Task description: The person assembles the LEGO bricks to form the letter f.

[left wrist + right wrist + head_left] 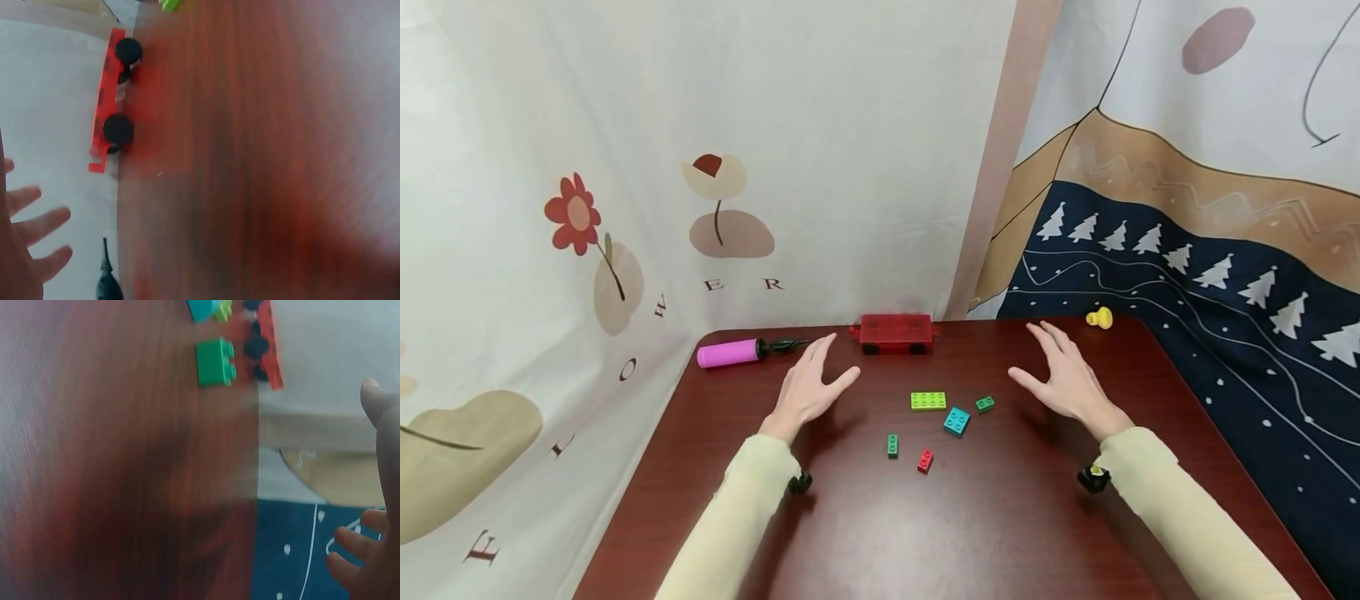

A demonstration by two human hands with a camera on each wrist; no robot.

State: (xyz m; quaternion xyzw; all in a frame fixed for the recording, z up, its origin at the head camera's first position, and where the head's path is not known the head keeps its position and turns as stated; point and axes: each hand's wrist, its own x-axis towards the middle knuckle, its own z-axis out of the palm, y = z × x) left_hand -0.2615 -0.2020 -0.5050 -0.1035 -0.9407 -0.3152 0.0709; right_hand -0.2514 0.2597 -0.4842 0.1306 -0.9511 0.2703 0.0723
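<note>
My left hand [806, 390] is held over the left side of the table, fingers spread and holding nothing. On the right, my right hand [1067, 379] hovers with thumb and fingers apart, also holding nothing. Between them lie several toy bricks: a lime brick [928, 402], a blue brick [957, 422], a small green brick [985, 404], a second green brick [892, 447] and a red brick [926, 461]. Behind the bricks, a red toy wagon base [896, 332] with black wheels stands near the far edge. The left wrist view shows its wheels [118, 129] side-on.
A purple hand pump [728, 353] with a dark nozzle lies at the back left. Near the back right corner is a small yellow knob-shaped piece [1100, 317]. Printed curtains [850, 167] hang behind the dark red wooden table [880, 542].
</note>
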